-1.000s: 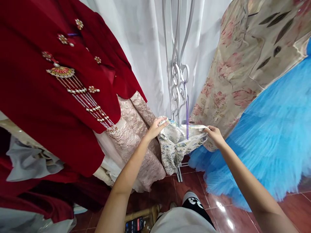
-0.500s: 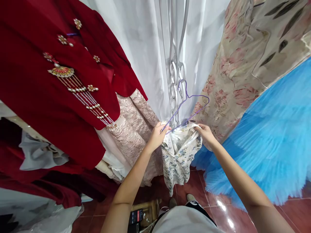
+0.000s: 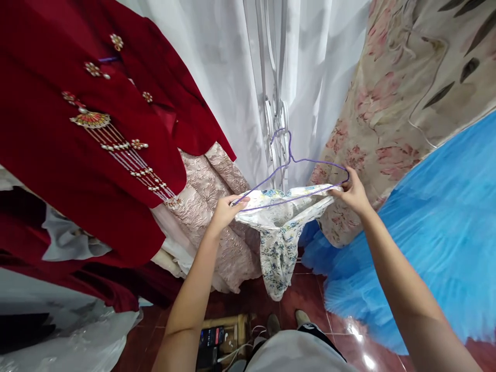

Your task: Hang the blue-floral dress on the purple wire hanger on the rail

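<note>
A white garment with a blue floral print (image 3: 279, 253) hangs between my two hands, its top edge stretched wide. A thin purple hanger (image 3: 291, 157) lies across its opening, hook upward. My left hand (image 3: 227, 211) is closed on the garment's left shoulder together with the hanger's left end. My right hand (image 3: 353, 192) pinches the right end of the hanger and the garment's right shoulder edge. Some fingers of both hands are hidden behind the cloth.
Left hangs a red velvet jacket (image 3: 127, 206) with beaded ornaments, beside a pink brocade garment (image 3: 217, 232). White curtains (image 3: 217, 67) and white metal scrollwork (image 3: 271, 113) stand behind. At right are a floral dress (image 3: 372, 124) and blue tulle (image 3: 434, 222). A phone (image 3: 212, 337) lies low on a wooden stand.
My hands have moved apart, spreading the garment's top wider. My right hand has come up to the hanger's right end, and now grips it with the cloth.
</note>
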Demonstrator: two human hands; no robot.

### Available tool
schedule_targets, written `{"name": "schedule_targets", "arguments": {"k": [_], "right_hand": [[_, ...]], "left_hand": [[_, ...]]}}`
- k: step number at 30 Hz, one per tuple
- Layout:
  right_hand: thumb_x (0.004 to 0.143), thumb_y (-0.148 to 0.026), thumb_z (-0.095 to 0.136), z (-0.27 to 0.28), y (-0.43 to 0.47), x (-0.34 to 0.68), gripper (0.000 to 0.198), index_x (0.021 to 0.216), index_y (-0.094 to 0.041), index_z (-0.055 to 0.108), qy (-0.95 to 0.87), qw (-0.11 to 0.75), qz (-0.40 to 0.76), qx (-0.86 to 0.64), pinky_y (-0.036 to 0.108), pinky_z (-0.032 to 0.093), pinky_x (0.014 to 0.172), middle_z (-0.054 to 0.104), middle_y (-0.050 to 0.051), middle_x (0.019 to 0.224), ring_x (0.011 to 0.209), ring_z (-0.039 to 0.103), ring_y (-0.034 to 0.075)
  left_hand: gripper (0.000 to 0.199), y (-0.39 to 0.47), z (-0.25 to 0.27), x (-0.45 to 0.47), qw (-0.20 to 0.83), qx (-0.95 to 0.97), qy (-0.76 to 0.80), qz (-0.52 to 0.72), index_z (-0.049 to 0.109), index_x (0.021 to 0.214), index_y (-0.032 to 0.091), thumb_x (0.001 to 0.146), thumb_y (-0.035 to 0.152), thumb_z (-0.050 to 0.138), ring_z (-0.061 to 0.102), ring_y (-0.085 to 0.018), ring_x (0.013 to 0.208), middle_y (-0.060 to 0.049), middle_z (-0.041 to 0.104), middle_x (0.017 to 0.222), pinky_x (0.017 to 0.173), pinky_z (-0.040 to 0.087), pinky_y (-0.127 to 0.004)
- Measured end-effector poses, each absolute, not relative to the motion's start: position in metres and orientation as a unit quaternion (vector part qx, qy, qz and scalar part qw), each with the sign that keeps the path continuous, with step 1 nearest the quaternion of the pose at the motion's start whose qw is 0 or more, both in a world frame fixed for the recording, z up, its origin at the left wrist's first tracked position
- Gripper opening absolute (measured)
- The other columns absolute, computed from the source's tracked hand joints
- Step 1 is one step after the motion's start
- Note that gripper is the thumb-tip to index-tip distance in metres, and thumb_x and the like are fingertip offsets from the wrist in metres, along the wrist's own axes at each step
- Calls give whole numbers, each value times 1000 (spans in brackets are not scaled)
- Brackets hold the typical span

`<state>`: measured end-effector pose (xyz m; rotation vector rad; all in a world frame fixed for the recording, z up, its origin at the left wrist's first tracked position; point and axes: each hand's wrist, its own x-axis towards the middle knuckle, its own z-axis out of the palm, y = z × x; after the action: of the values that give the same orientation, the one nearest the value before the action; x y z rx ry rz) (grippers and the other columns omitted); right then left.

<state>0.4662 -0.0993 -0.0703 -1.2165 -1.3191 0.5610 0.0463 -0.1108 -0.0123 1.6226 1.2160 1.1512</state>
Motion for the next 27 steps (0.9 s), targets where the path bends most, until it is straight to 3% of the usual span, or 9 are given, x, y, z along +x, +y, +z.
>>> {"name": "schedule_targets", "arguments": {"k": [5,9,12,16,19,24,27], "right_hand": [[62,-26,77,-72,-112,476,66,124,-21,59,-600,538,206,-556,28,37,55,54,-5,68,57,49,16],[71,-30,71,-76,-132,477,41,110,-22,62,-634,524,191,-536,28,38,60,53,-3,75,64,51,16],[72,-30,72,-73,-142,479,42,112,-22,59,-646,525,201,-516,29,40,63,53,-2,78,66,52,17],[67,-28,76,-66,-144,481,64,125,-23,49,-624,559,243,-488,29,43,59,56,-1,83,66,53,18],[65,-25,77,-62,-144,479,77,133,-24,42,-612,563,272,-483,28,42,53,56,-2,81,61,52,17],[64,-24,78,-59,-153,472,75,130,-22,41,-600,577,223,-507,28,43,51,57,-1,82,61,53,16],[64,-24,77,-58,-161,469,72,127,-21,42,-594,592,192,-509,27,43,52,57,-1,83,63,54,16]], "left_hand": [[59,-102,-9,47,530,566,459,433,80,103,13,54,43,93,73,-32,99,-13,79,102,92,57,-43],[71,-95,2,46,630,527,410,398,78,107,9,73,71,71,70,-38,111,-20,77,105,93,57,-48],[72,-93,5,49,622,521,417,410,79,104,9,80,74,61,68,-40,115,-21,77,103,95,56,-51],[58,-98,-3,57,541,544,454,453,80,101,11,76,63,74,70,-36,110,-18,78,105,94,56,-46],[49,-101,-8,58,413,592,477,502,81,96,14,73,58,79,70,-30,106,-14,78,108,98,53,-42],[25,-108,-5,65,128,679,517,506,80,83,18,84,41,69,67,-24,98,-9,75,97,96,51,-38],[23,-119,0,84,9,682,564,466,78,83,19,90,27,58,65,-24,97,-9,71,98,97,49,-37]]}}
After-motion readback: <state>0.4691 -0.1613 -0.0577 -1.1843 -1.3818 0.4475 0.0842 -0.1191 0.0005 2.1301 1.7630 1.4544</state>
